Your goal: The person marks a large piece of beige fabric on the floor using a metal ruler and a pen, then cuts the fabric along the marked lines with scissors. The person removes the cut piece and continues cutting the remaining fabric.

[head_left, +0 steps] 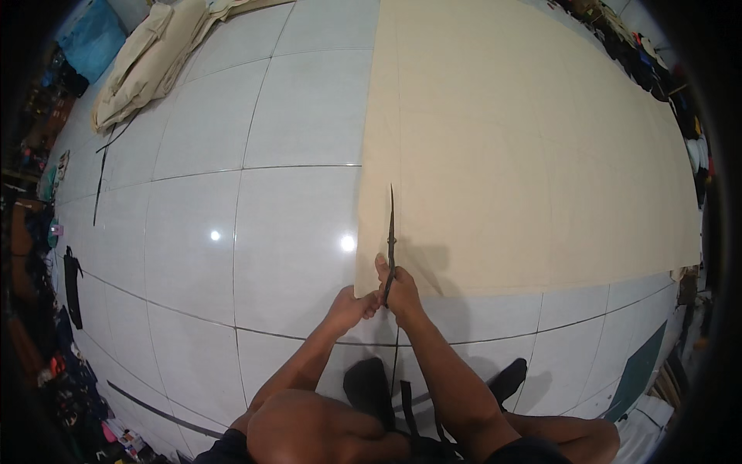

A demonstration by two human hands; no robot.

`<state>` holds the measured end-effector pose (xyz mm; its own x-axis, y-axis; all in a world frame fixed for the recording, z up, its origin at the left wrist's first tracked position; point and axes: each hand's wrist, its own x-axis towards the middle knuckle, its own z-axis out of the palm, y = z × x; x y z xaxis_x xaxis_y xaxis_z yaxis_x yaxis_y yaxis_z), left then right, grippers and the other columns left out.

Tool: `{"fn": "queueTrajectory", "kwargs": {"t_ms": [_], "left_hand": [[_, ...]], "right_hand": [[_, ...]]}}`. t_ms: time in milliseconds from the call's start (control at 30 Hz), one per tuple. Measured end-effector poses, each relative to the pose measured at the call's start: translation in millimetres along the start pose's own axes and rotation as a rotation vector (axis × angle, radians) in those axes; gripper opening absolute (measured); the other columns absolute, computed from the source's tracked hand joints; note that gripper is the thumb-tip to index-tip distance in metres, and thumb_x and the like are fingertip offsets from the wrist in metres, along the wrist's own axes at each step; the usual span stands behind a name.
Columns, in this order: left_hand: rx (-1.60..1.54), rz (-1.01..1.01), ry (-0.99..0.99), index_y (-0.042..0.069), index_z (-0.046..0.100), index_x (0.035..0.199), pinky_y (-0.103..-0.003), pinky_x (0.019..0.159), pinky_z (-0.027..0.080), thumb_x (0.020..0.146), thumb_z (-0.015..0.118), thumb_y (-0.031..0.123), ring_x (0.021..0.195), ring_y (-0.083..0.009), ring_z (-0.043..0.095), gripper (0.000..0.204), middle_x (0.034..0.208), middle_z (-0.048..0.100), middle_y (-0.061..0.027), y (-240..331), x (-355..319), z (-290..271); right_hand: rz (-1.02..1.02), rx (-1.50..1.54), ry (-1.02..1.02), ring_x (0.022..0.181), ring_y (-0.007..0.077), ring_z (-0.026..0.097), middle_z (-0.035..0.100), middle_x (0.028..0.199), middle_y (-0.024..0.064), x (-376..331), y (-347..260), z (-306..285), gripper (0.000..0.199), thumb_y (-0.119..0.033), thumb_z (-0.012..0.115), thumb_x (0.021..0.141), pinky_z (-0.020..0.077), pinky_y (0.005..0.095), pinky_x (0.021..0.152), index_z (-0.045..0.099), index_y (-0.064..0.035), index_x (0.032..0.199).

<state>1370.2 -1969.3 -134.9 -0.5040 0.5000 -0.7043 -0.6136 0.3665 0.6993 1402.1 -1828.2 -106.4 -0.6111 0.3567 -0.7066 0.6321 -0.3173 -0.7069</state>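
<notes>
Gripping: right hand (403, 295) has fingers wrapped round the handles of the dark scissors (392, 246), thumb on the left side.
Scissors: near the left part of the cream cloth's (525, 162) near edge, tip pointing away from the person; seen edge-on, so can't tell whether the blades are parted.
Cloth: large sheet spread flat on the tiled floor (297, 213); a faint crease runs lengthwise just right of the scissors.
Left hand (349, 311): fingers curled at the cloth's near-left corner, just beside the handles; can't tell whether they pinch the fabric.
Technique: I'd keep the blades in line with that crease, hold the corner lightly taut, and avoid bunching the sheet.
Watch: left fingertips sit close to the handles; best kept out of the blades' path.
Feet: two dark-covered feet (366, 393) on the tiles, off the cloth; good to leave them there so it doesn't drag.
Far left: folded cream bundle (147, 66), blue bag (94, 39) beyond.
Right rim: dark green panel (638, 370), well apart from the hands.
</notes>
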Motion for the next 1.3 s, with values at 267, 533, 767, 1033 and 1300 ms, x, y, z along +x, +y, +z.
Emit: {"fn": "queueTrajectory", "kwargs": {"t_ms": [267,533,767,1033,1300], "left_hand": [[-0.035,0.012,-0.007,0.0,0.065,0.086,-0.029,0.058,0.045,0.097,0.062,0.021,0.063,-0.013,0.056,0.024,0.074,0.063,-0.0052,3,-1,0],[0.001,0.014,-0.01,0.001,0.065,0.086,-0.028,0.059,0.049,0.097,0.062,0.027,0.064,-0.0122,0.058,0.028,0.073,0.063,-0.0037,-4,3,-1],[0.071,0.01,-0.024,0.001,0.065,0.085,-0.032,0.061,0.05,0.096,0.063,0.03,0.065,-0.0164,0.06,0.032,0.073,0.064,-0.0066,7,-2,-2],[0.925,0.347,0.519,-0.002,0.055,0.123,-0.051,0.096,0.048,0.082,0.076,0.028,0.122,-0.041,0.055,0.055,0.128,0.058,-0.0256,57,-40,-9],[1.155,0.872,0.222,0.005,0.051,0.141,-0.055,0.115,0.032,0.084,0.074,0.034,0.137,-0.0432,0.041,0.068,0.146,0.043,-0.0232,-10,-12,6]], "right_hand": [[-0.042,-0.076,0.019,0.047,0.013,0.049,0.049,0.058,0.0011,1,6,0,0.058,-0.06,0.067,0.09,0.0411,0.0287,0.044,0.053,-0.0051,0.079],[-0.009,0.041,0.026,0.045,0.0114,0.046,0.045,0.057,-0.0011,27,-32,10,0.056,-0.06,0.068,0.09,0.0389,0.0277,0.043,0.052,-0.0079,0.075],[-0.026,0.033,0.051,0.045,0.0118,0.047,0.047,0.058,0.0,26,-26,10,0.056,-0.058,0.069,0.089,0.0384,0.0274,0.043,0.055,-0.0058,0.077],[0.035,0.085,-0.029,0.046,0.0123,0.048,0.05,0.059,0.0009,21,-42,-3,0.055,-0.056,0.071,0.089,0.0394,0.0282,0.044,0.059,-0.0025,0.083],[0.001,0.078,-0.071,0.049,0.0122,0.048,0.05,0.06,0.0006,26,-45,5,0.054,-0.055,0.069,0.091,0.0375,0.0282,0.045,0.058,-0.0038,0.081]]}}
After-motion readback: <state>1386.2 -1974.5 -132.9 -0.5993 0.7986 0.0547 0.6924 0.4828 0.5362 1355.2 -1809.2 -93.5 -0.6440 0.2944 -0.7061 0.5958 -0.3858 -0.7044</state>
